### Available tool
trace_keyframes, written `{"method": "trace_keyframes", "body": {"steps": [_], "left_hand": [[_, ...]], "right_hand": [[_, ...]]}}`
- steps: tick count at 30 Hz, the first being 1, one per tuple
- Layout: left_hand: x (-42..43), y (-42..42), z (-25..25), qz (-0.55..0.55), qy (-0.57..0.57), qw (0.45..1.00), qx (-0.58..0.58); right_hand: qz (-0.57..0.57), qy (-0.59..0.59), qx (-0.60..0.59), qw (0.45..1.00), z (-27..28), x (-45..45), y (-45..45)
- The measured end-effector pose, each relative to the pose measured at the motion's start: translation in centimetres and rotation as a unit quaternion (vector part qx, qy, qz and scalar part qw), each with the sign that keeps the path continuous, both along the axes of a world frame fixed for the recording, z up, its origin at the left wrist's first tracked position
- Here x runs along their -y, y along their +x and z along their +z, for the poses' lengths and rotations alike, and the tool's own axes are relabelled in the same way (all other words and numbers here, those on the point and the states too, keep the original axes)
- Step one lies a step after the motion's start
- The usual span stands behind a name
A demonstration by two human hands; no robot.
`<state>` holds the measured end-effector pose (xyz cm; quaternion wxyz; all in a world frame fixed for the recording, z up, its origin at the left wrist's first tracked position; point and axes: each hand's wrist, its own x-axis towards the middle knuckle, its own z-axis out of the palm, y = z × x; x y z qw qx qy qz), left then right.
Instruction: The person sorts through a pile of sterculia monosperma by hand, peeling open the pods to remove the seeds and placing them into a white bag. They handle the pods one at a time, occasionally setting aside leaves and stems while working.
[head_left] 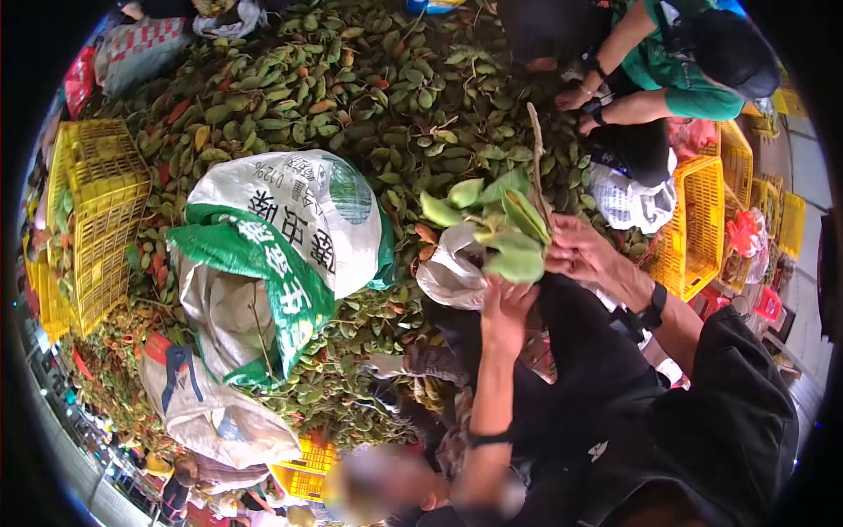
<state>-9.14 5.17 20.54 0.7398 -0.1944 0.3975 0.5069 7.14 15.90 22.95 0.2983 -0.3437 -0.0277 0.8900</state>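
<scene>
Yellow plastic crates (110, 211) stand at the left edge, then a green-and-white printed sack (290, 220) lies on heaped loose leaves (281, 97). Right of the frame's centre, the left hand (507, 307) touches the lower leaves of a leafy branch (525, 215); whether it grips them I cannot tell. Beside it the right hand (581, 250) has its fingers closed around the stem. Leaves remain on this branch, while many lie loose around it. At upper right, a person in green (702, 101) reaches into the heap.

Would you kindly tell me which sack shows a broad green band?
The large printed sack, left of the held green bunch in the picture; the smaller sack just below shows a red patch instead.
</scene>
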Motion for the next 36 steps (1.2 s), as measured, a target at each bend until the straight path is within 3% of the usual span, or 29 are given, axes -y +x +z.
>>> {"method": "trace_keyframes", "body": {"steps": [1,3,5,11,16,17,20,25,31,35,36], "left_hand": [[-1.3,1.0,0.5,0.089,0.074,0.972,0.203],[-3.6,2.4,2.7,0.206,0.134,0.956,0.160],[-4.1,2.4,3.3,0.255,0.140,0.944,0.153],[-2.4,1.9,14.3,0.091,0.199,0.975,0.041],[-2.9,4.0,20.7,0.096,0.200,0.974,-0.050],[-2.6,3.6,20.9,0.035,0.203,0.978,-0.032],[-2.7,4.5,21.2,0.046,0.175,0.982,-0.050],[-2.5,6.1,22.2,0.025,0.150,0.985,-0.083],[-2.1,8.3,24.3,0.040,0.193,0.972,-0.124],[-1.8,10.6,25.5,0.020,0.222,0.962,-0.156],[-1.9,11.0,25.4,0.001,0.228,0.964,-0.137]], "right_hand": [[0.015,-0.004,-0.018,1.000,2.1,0.9,0.4],[0.043,-0.012,-0.035,0.998,6.1,2.6,1.1],[0.055,0.016,0.028,0.998,7.7,4.8,2.5],[0.114,0.160,0.141,0.970,13.6,7.2,5.8],[0.064,0.185,0.130,0.972,18.3,8.5,7.3],[0.032,0.150,0.131,0.980,18.6,8.6,7.3],[-0.121,0.021,0.018,0.992,21.6,9.4,6.5],[-0.152,0.038,-0.037,0.987,22.6,9.9,7.6],[-0.150,0.090,0.079,0.981,24.5,11.4,10.2],[-0.146,0.185,0.079,0.969,21.9,13.1,12.9],[-0.164,0.161,0.074,0.970,22.5,13.5,13.3]]}}
